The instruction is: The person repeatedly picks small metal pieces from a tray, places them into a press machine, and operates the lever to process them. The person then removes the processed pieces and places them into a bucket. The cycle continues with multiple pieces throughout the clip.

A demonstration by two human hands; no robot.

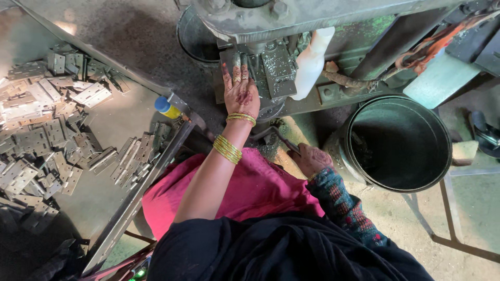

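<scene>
Head view: left hand flat, fingers spread, pressing on the metal block of the press machine, grasping nothing. Right hand clenched around a dark lever just below the machine's base. White plastic bottle leaning beside the block. Dark round bucket near the right hand. Metal hinges heaped across the tray, small blue-capped bottle at its far corner.
</scene>
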